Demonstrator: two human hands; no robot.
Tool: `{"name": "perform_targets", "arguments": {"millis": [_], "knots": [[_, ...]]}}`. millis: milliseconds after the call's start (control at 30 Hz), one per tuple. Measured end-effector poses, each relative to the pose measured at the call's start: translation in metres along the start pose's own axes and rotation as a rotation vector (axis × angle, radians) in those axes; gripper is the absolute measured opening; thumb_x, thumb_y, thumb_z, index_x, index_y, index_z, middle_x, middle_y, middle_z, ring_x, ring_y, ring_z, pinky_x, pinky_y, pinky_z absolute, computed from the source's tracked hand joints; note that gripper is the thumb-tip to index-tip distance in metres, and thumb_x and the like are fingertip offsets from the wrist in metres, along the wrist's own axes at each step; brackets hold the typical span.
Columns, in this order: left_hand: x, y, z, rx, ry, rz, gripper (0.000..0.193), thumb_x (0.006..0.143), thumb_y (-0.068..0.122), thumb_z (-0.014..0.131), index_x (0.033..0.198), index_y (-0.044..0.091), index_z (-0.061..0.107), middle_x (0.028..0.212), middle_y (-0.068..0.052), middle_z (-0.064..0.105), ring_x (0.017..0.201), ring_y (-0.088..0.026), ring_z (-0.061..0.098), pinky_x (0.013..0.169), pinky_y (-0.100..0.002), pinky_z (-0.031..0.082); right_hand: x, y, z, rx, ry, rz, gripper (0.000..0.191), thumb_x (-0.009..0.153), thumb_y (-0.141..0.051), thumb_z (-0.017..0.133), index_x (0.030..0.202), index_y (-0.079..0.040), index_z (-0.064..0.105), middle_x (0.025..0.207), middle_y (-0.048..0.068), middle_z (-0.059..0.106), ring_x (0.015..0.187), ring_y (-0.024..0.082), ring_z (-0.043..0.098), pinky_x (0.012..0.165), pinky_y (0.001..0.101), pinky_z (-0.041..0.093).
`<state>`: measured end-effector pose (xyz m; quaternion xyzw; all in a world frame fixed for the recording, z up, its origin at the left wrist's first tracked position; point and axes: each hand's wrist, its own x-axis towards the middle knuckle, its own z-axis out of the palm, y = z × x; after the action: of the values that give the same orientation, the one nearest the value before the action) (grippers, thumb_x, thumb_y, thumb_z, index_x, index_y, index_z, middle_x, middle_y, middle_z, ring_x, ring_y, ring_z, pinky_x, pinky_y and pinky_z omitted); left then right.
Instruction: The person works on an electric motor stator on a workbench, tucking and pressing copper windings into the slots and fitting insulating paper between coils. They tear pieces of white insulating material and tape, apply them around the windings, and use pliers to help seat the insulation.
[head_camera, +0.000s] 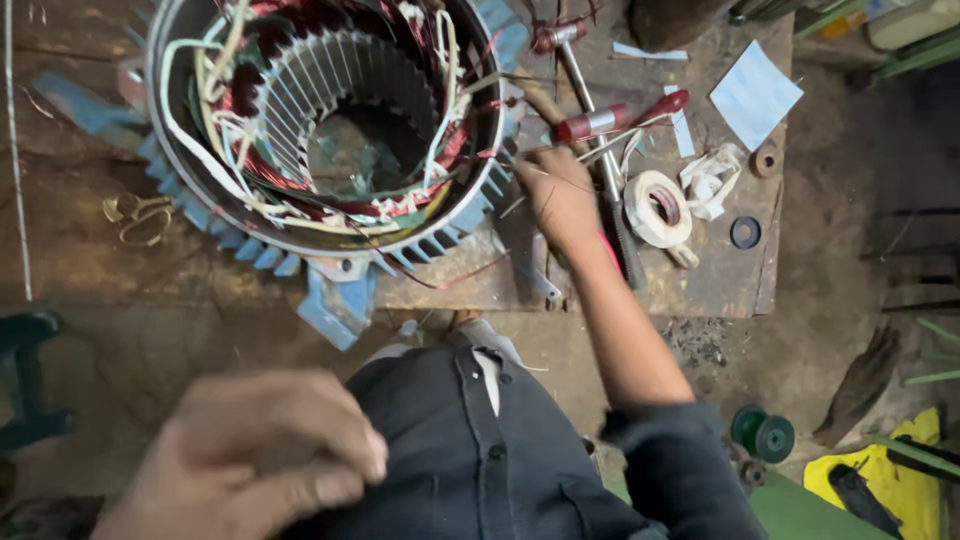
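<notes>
The right hand (560, 195) is reaching to the middle of the frame, fingers closing on thin wires beside the big round motor (320, 120) at upper left, so they stay tidy. The left hand (255, 455), lower left, is loosely curled, holding nothing.

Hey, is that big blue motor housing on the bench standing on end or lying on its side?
On end: the motor housing has its round bore facing up, ringed by copper windings.

We find bare counter (60, 250) left of the stator (330, 120); screwdrivers (610, 120) and tape roll (655, 208) crowd its right.
</notes>
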<state>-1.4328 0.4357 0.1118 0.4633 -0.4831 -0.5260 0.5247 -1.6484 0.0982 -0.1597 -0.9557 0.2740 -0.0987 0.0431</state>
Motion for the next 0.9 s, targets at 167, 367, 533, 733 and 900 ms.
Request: {"name": "perform_targets", "arguments": {"millis": [167,367,533,733,900], "knots": [[-0.008,-0.016,0.042,0.043,-0.114,0.051,0.012,0.092,0.013,0.077,0.1,0.006,0.073,0.092,-0.005,0.075,0.088,-0.018,0.078,0.076,-0.031,0.06,0.044,-0.017,0.038,-0.211,-0.014,-0.106,0.027,0.081,-0.011,0.058,0.099,0.001,0.075,0.121,0.019,0.066,0.124,0.038,0.056,0.101,0.05,0.046],[-0.011,-0.043,0.086,0.209,0.171,-0.063,0.011,0.092,0.017,0.077,0.098,0.008,0.075,0.092,-0.003,0.079,0.088,-0.018,0.079,0.077,-0.032,0.061,0.035,-0.012,0.007,-0.045,0.047,-0.205,0.024,0.085,-0.009,0.061,0.106,-0.001,0.07,0.124,0.017,0.065,0.123,0.038,0.057,0.102,0.0496,0.045],[0.015,-0.07,0.11,0.307,0.34,-0.099,0.016,0.091,0.021,0.073,0.1,0.008,0.074,0.096,-0.005,0.08,0.092,-0.02,0.078,0.081,-0.033,0.059,-0.008,-0.009,-0.035,0.287,-0.072,0.086,0.013,0.1,-0.015,0.064,0.11,-0.007,0.067,0.11,0.013,0.066,0.113,0.033,0.061,0.1,0.0453,0.049],[0.054,-0.093,0.145,0.327,0.327,-0.062,0.017,0.095,0.022,0.07,0.104,0.007,0.072,0.097,-0.008,0.076,0.092,-0.025,0.075,0.08,-0.035,0.057,0.017,-0.004,-0.012,-0.045,0.062,-0.221,0.039,0.092,-0.005,0.065,0.128,-0.019,0.071,0.124,0.014,0.059,0.115,0.037,0.054,0.092,0.0497,0.046],[0.05,-0.103,0.17,0.358,0.331,-0.126,0.018,0.094,0.022,0.07,0.104,0.008,0.072,0.094,-0.009,0.075,0.089,-0.026,0.074,0.078,-0.036,0.057,0.027,-0.006,-0.01,0.012,-0.098,-0.109,0.037,0.075,-0.02,0.073,0.112,-0.018,0.072,0.124,0.016,0.057,0.116,0.041,0.05,0.087,0.0574,0.04]]}}
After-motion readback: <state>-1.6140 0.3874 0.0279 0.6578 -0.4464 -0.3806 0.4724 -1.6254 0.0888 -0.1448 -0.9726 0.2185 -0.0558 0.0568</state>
